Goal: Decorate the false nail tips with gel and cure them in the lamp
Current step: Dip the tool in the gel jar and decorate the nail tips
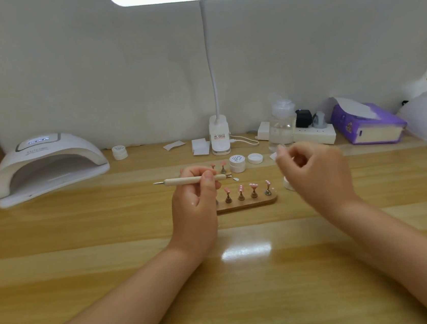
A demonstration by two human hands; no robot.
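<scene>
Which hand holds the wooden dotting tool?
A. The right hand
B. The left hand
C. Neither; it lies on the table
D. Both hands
B. The left hand grips the tool level above the table, while the right hand is apart from it, to the right.

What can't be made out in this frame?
Head view only:
- Blurred right hand: whether it pinches anything.
- Left hand hides the left end of the wooden nail-tip stand.
- White dots on the pink nail tips: too small.
- White curing lamp's display: unreadable.
</scene>
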